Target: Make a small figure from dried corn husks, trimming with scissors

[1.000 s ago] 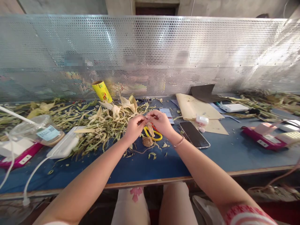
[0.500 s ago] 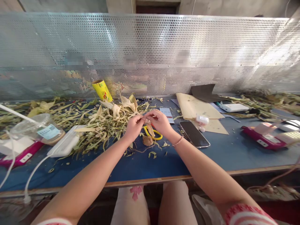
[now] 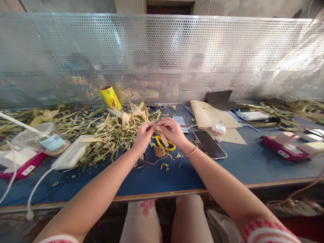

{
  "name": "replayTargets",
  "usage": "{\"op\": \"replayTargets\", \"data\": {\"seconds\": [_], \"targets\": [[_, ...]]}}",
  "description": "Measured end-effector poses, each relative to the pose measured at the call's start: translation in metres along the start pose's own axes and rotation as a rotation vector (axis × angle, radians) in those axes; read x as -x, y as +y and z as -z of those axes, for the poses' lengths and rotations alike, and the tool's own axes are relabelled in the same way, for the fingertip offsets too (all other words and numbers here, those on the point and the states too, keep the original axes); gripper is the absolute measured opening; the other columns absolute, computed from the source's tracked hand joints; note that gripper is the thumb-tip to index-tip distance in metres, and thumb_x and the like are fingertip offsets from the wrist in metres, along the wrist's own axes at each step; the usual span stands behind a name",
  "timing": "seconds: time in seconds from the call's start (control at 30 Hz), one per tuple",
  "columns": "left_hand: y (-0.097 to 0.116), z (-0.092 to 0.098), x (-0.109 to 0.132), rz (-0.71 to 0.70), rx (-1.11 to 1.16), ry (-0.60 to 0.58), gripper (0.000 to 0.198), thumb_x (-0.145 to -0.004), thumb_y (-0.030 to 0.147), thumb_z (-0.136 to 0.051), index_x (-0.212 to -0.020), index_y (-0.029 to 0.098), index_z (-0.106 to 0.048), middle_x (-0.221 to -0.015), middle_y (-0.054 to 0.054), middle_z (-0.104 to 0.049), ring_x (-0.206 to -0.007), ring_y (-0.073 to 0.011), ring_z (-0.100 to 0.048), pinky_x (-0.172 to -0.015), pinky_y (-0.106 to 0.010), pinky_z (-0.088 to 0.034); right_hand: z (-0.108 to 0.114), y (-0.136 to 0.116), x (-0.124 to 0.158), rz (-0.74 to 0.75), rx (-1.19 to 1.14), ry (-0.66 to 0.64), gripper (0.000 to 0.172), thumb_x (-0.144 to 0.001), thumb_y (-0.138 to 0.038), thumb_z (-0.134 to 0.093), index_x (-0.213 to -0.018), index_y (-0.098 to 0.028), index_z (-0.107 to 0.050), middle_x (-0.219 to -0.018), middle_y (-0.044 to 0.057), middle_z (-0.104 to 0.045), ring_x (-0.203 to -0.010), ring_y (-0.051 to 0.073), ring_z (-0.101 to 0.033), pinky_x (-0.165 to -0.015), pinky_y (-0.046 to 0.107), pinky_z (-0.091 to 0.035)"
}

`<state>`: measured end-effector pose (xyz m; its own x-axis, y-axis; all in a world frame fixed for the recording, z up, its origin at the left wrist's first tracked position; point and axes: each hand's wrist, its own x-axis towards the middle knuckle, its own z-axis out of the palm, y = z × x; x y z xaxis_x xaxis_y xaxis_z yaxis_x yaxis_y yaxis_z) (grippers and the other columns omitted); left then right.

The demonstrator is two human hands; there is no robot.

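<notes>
Both of my hands meet over the middle of the table, fingertips pinched close together. Between them is a dried leaf (image 3: 163, 138), pale at the top, with a tan blade hanging down. My left hand (image 3: 144, 135) is closed at its upper left end; my right hand (image 3: 173, 131) pinches it from the right. Just below lies a yellow ring-shaped handle (image 3: 172, 147), partly hidden by the leaf. A round brown ball of twine (image 3: 159, 152) rests in front of it. The heap of dried leaves and stems (image 3: 106, 135) spreads left of my left hand.
A phone (image 3: 210, 145) lies right of my hands, near brown paper (image 3: 215, 116) and a white earphone case (image 3: 218, 129). Left are a plastic cup (image 3: 50, 141), a white power bank (image 3: 73, 153) and a yellow tube (image 3: 110, 98). A perforated metal screen (image 3: 162, 44) stands behind.
My hands stay nearly in place, with small finger shifts. The dried leaf between them has turned slightly, and its hanging blade shows a little differently.
</notes>
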<state>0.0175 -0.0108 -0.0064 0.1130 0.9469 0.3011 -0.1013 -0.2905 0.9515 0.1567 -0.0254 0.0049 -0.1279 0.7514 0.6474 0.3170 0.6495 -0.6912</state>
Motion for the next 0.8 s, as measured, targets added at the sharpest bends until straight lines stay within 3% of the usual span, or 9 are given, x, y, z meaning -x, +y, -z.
{"op": "replayTargets", "data": {"seconds": [0.2,0.43,0.57,0.8], "targets": [[0.006,-0.005,0.002,0.071,0.134,0.011,0.016,-0.063,0.029,-0.064,-0.068,0.015,-0.06,-0.066,0.0,-0.059,-0.064,-0.0093,-0.054,-0.068,-0.025,-0.044,0.001,-0.002,-0.001,-0.024,-0.016,-0.009,0.017,-0.076,-0.017,-0.049,-0.077,-0.02,-0.066,-0.088,0.006,-0.06,-0.086,0.016,-0.055,-0.078,0.032,-0.045],[0.011,-0.007,0.004,0.102,0.164,0.017,0.012,-0.057,0.022,-0.065,-0.064,0.015,-0.06,-0.064,0.001,-0.059,-0.063,-0.009,-0.054,-0.069,-0.025,-0.045,0.0,0.001,-0.002,-0.139,-0.069,0.04,0.012,-0.073,-0.021,-0.052,-0.08,-0.02,-0.062,-0.081,0.003,-0.06,-0.077,0.014,-0.055,-0.067,0.027,-0.045],[0.006,-0.006,0.002,0.082,0.142,0.01,0.011,-0.059,0.024,-0.064,-0.064,0.016,-0.06,-0.062,0.002,-0.057,-0.062,-0.0089,-0.053,-0.067,-0.024,-0.045,-0.003,0.004,-0.003,-0.188,-0.177,0.059,0.02,-0.068,-0.022,-0.056,-0.088,-0.019,-0.056,-0.072,-0.001,-0.058,-0.07,0.012,-0.054,-0.064,0.025,-0.044],[0.001,-0.004,0.001,0.024,0.075,0.013,0.011,-0.062,0.025,-0.063,-0.068,0.016,-0.061,-0.064,0.001,-0.058,-0.063,-0.0094,-0.054,-0.066,-0.024,-0.045,-0.004,0.006,-0.005,-0.267,-0.229,0.037,0.018,-0.066,-0.028,-0.059,-0.079,-0.017,-0.056,-0.072,0.0,-0.059,-0.064,0.01,-0.053,-0.061,0.025,-0.044]]}}
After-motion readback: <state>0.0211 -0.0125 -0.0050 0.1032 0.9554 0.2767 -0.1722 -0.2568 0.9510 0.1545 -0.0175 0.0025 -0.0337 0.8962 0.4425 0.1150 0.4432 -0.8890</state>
